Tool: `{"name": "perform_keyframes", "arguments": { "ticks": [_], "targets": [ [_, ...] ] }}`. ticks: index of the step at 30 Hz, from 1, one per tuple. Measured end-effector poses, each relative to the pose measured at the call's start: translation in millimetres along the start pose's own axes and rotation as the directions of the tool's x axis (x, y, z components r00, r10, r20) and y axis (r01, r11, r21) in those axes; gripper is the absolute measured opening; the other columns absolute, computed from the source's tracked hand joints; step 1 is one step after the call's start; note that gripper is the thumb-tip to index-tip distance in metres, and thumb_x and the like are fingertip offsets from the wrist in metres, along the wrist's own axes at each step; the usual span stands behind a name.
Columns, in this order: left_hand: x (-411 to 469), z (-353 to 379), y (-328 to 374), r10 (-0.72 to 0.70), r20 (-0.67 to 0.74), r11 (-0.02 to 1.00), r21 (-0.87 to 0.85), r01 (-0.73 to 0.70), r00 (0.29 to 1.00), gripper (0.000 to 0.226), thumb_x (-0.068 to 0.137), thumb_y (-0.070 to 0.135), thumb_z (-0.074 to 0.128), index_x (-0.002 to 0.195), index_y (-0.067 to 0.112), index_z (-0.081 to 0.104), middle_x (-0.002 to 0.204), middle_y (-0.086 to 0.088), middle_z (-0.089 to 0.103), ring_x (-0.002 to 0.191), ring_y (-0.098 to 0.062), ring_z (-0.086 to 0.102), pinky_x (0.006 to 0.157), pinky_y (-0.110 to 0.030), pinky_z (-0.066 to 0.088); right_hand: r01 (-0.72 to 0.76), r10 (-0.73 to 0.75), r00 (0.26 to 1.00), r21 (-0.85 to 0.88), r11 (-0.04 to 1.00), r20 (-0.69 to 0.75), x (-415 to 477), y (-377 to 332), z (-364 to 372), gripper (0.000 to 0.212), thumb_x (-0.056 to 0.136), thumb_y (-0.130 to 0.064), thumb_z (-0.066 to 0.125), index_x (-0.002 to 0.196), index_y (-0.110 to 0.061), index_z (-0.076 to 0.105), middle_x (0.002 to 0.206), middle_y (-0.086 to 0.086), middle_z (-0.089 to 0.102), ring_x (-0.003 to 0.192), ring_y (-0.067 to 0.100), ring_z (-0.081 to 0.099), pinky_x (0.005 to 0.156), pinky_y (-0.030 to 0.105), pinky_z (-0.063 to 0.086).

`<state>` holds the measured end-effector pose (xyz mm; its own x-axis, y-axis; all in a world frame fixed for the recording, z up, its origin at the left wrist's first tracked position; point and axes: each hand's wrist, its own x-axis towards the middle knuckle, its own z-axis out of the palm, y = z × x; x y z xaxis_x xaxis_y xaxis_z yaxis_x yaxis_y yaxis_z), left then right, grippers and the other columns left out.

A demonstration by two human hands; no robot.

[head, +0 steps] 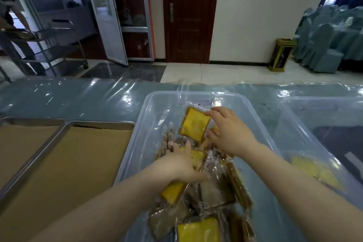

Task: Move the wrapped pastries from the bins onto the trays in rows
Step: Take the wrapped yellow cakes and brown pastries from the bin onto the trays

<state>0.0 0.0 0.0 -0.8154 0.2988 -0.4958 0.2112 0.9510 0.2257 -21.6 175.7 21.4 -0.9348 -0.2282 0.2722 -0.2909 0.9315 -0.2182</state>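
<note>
1. Reaching into the clear plastic bin [149, 116], both hands are among the wrapped pastries [216, 192] heaped inside it, yellow and brown packets mixed together.
2. The right hand [229, 131] holds one yellow pastry [194, 124] at the far end of the heap. Its fingers [218, 111] curl over the packet's upper right corner and the thumb lies against its right edge. The packet sits tilted above the others.
3. The left hand [176, 165] lies lower on the heap, with its fingers [187, 148] stretched forward into the wrappers. The fingertips are blurred, so whether they hold a packet cannot be told.
4. A second yellow packet [172, 192] shows just under the left wrist, and a third yellow packet [198, 230] lies at the near end of the bin.
5. Two metal trays lined with brown paper stand left of the bin. The nearer tray [98, 124] is just beside the bin's wall, and the farther tray [29, 121] is beside that one.
6. A second clear bin [304, 133] stands to the right, with yellow packets [314, 169] visible through its wall.
7. The counter [78, 96] is covered in shiny clear film.
8. Beyond the counter are a brown door [190, 13], a gold waste bin [280, 53], covered chairs [330, 41] and a metal cart [59, 45].
</note>
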Motion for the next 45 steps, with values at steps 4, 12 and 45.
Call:
{"name": "perform_keyframes", "arguments": {
  "ticks": [4,12,45],
  "targets": [
    [12.5,16.0,6.4,-0.054,-0.103,0.998,-0.046,0.05,0.993,0.109,0.072,0.072,0.057,0.144,0.039,-0.019,0.153,-0.018,-0.021,0.139,-0.047,0.009,0.105,-0.061,0.027,-0.058,0.066,0.989,-0.065,0.996,0.131,1.7,4.2,7.6,0.058,0.091,-0.037,0.055,0.143,-0.023,0.035,0.151,0.005,0.03,0.138,0.027,0.024,0.106,0.038,0.031],
    [22.2,46.9,11.5,0.042,-0.211,0.988,0.151,-0.01,0.977,0.078,0.096,0.038,0.042,0.145,0.032,-0.018,0.154,-0.02,-0.013,0.138,-0.049,0.003,0.1,-0.058,0.036,-0.111,0.164,0.948,-0.201,0.973,0.273,-9.6,-9.4,8.5,0.048,0.092,-0.04,0.049,0.135,-0.022,0.04,0.139,0.007,0.043,0.124,0.033,0.042,0.093,0.043,0.044],
    [20.5,-27.0,-10.7,-0.018,-0.511,0.978,-0.186,-0.09,0.859,0.034,0.092,0.01,0.047,0.125,0.013,0.04,0.126,-0.013,0.046,0.109,-0.039,0.051,0.089,-0.046,0.043,-0.207,0.232,0.96,-0.158,0.965,0.159,59.7,7.7,66.8,0.064,0.09,-0.001,0.047,0.144,-0.016,0.019,0.148,0.014,0.02,0.134,0.037,0.025,0.099,0.052,0.041]
  ]
}}
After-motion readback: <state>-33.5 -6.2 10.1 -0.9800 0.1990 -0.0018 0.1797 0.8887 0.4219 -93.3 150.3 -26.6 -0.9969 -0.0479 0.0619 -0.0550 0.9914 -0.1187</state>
